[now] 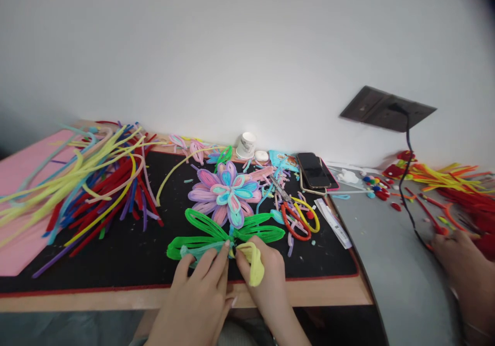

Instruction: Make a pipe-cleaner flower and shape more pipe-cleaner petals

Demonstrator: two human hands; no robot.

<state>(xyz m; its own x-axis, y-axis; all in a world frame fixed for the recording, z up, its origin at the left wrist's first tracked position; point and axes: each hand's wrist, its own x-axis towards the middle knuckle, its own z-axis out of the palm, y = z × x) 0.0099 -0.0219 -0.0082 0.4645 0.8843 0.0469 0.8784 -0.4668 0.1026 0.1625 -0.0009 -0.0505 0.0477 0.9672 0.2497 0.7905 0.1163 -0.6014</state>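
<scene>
Left hand: and the left hand [199, 294] lay half curled over the teal loops [193, 251], fingertips right at the stem; whether they gripped it, I couldn't tell.
Right hand: closed, thumb and bent fingers pinching the yellow loops [256, 268] beside the joint.
Pipe-cleaner bundle: off to the left, loose stems [112, 186] sprawled over pink paper [29, 237] and black mat [135, 276].
Flower: there it was, mid-mat, pastel petals [232, 194] above the hands, green leaves [204, 225] fanning either side.
Handling: light, fuzzy and bendable by the look of it, hardly slippery; the petals could crush, so the stem joint seemed the place to hold.
Scissors: just right of the flower, lying open-handled [285, 195] among scraps.
Smartphone: face up [315, 170], farther right.
Co-worker's hand: far right [464, 263], by red pipe cleaners [464, 207].
</scene>
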